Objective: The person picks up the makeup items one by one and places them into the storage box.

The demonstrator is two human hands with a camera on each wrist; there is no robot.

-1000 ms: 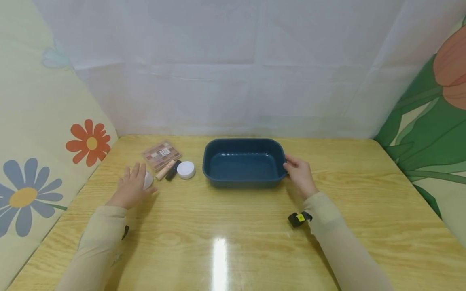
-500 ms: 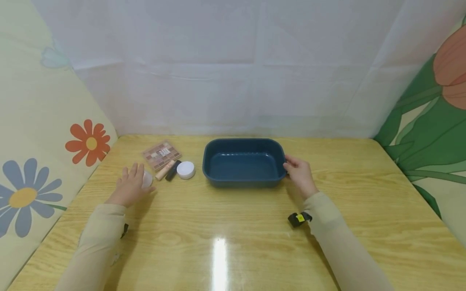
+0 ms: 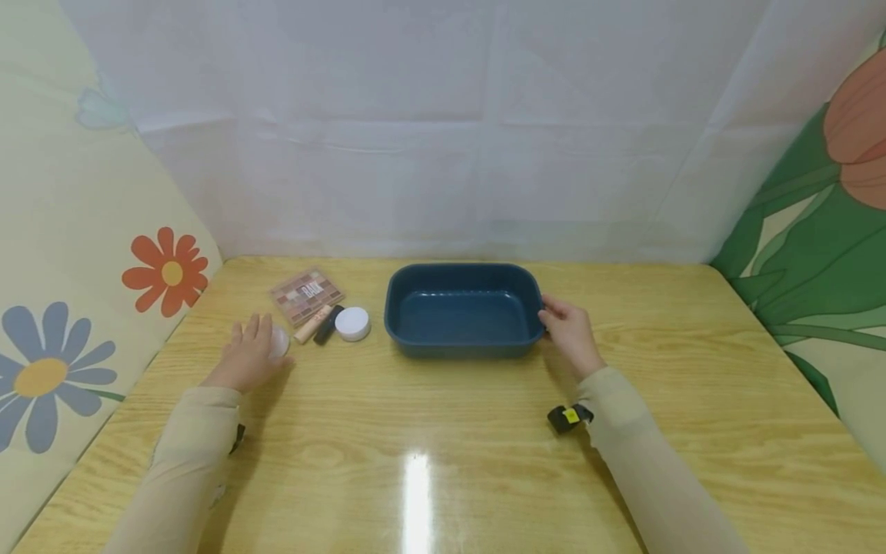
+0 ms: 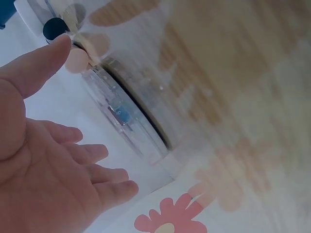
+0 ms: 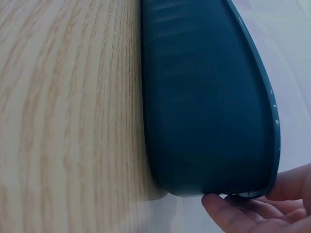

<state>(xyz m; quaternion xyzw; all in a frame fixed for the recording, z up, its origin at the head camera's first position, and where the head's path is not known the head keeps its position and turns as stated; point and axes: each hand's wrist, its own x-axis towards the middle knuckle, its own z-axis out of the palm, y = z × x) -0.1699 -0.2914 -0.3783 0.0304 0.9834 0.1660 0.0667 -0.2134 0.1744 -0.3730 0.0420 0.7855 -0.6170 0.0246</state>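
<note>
My right hand (image 3: pixel 569 332) pinches the right end of a dark blue rectangular basin (image 3: pixel 464 350) on the table. In the right wrist view, its fingers (image 5: pixel 233 216) meet the basin's rim at the end wall. At the left, my left hand (image 3: pixel 245 355) reaches over a small white round thing (image 3: pixel 280 343), covering part of it; whether they touch cannot be told. The left wrist view shows that palm (image 4: pixel 53 179) with thumb and fingers apart. Beyond lie an eyeshadow palette (image 3: pixel 308 296), a beige tube (image 3: pixel 313 325), a black tube (image 3: pixel 328 325) and a white lidded jar (image 3: pixel 353 324).
A wood-grain table (image 3: pixel 346 446) carries everything. White cloth (image 3: pixel 443 154) hangs along its back edge. Flower-printed panels stand at the left (image 3: pixel 69 269) and right (image 3: pixel 831 254). Black wrist straps (image 3: pixel 570 418) sit at the sleeves.
My left hand has shifted very slightly beside the white round thing, its thumb drawn a little closer. My right hand and the basin have stayed in place.
</note>
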